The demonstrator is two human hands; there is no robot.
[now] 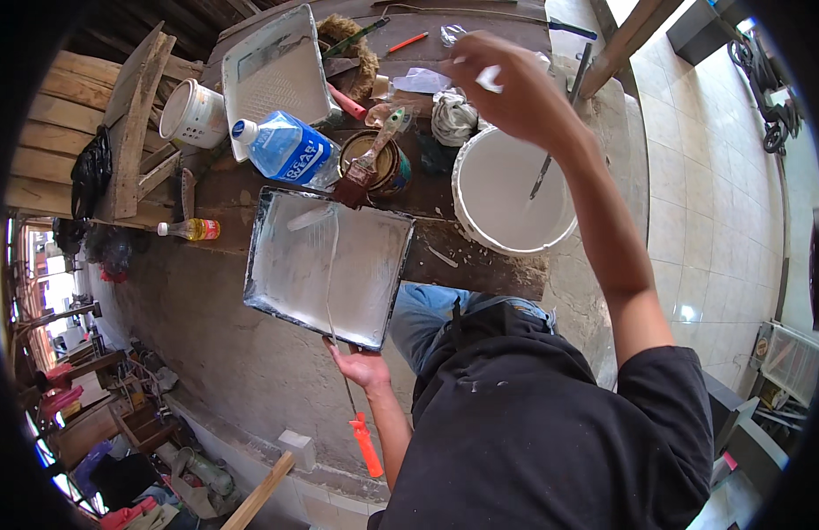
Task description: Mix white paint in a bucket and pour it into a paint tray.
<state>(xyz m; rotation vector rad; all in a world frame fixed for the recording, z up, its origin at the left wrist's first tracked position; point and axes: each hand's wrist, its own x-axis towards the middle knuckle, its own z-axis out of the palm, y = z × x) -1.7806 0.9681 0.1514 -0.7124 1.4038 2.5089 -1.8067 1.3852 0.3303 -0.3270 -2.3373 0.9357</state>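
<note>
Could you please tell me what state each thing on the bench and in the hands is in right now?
Paint tray: coated white, tilted over the bench edge, gripped by left hand.
White bucket: open, white inside.
Paint can: open, brush across its rim.
Water bottle: capped, lying down.
Right hand: raised, pinching something white.

Bucket (513,190) mouth open; bottle (288,148), can (384,168) crowd tray (286,274).

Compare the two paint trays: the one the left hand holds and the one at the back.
The near paint tray is coated in wet white paint, and the left hand grips its near edge; the far paint tray looks dry and ribbed, with nobody touching it. The near one overhangs the bench edge; the far one rests on the bench clutter. Both are rectangular and shallow.
</note>
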